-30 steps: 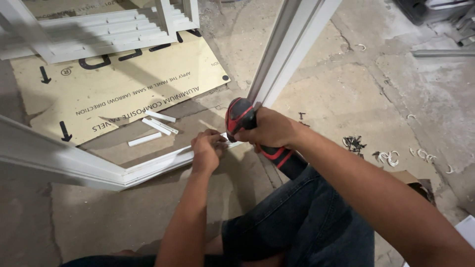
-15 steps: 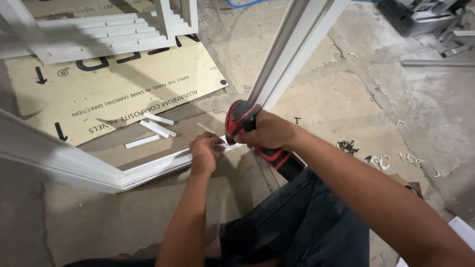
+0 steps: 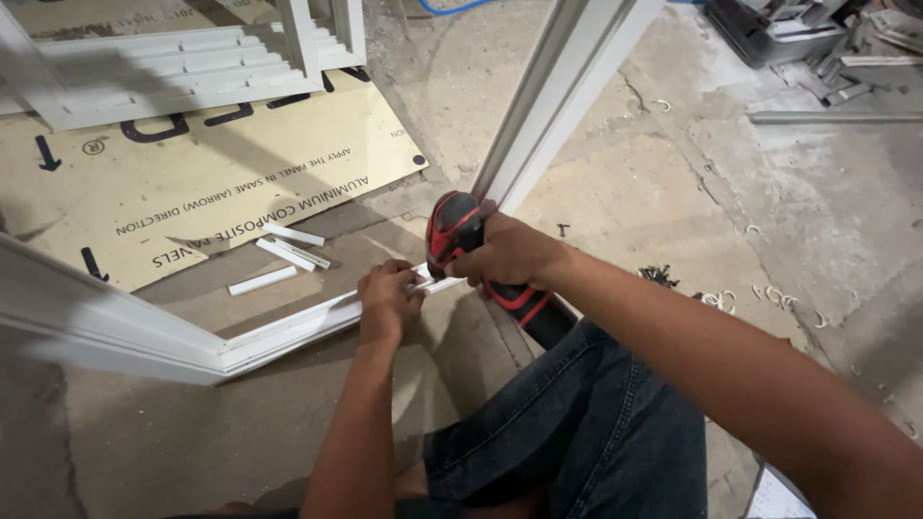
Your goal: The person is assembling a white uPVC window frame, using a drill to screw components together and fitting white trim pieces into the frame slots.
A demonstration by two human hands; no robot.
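Right hand (image 3: 510,255) wrapped tight round the body of a red-and-black cordless drill (image 3: 481,259); nose end points down-left toward the frame corner, handle and battery run back toward the knee, so the long axis lies diagonal, upper left to lower right. Bit tip hidden behind the fingers. Left hand (image 3: 387,298) pinched narrow on the end of the white frame rail (image 3: 288,332), fingertips just beside the drill's nose, pressing the rail to the floor. That rail runs low and leftward to a corner joint, meeting a second white profile (image 3: 87,312) that heads off upper left. A third white profile (image 3: 562,91) rises steeply from behind the drill to the top edge. Three short white offcuts (image 3: 284,258) lie near each other on a tan composite panel sheet (image 3: 192,183). One white louvred frame (image 3: 183,67) rests at top left. Bare concrete floor (image 3: 673,183), cracked and dusty, scattered with dark screws (image 3: 659,276) and pale shavings. Person seated, blue jeans (image 3: 577,423).
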